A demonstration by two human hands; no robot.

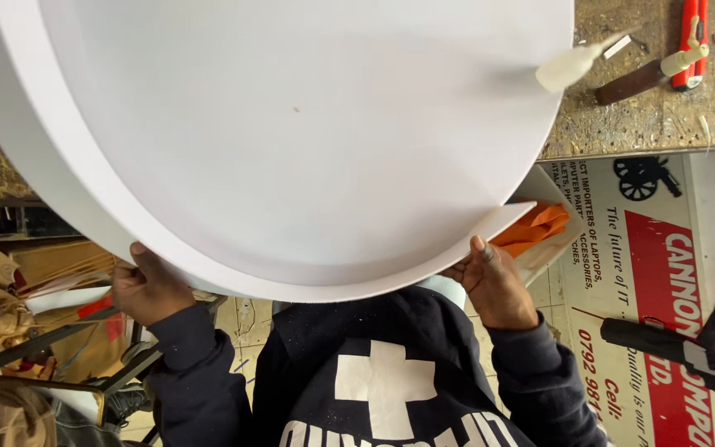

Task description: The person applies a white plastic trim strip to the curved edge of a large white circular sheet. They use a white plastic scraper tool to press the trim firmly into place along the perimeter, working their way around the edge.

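A large white round form (291, 124) with a raised curved rim fills most of the head view and lies over a rough workbench (655, 124). My left hand (146, 285) grips the near rim of the form at the lower left, fingers curled under it. My right hand (494, 281) holds the loose end of the white rim strip (498, 223) at the lower right, thumb on top. I wear a dark sweatshirt with a white cross.
A small white squeeze bottle (568, 66) lies on the disc's far right edge. A red-handled tool (690, 37) and a brown-handled tool (635, 83) lie on the bench. Orange material (535, 228), a printed red and white banner (664, 281) and metal frames (51, 343) sit below.
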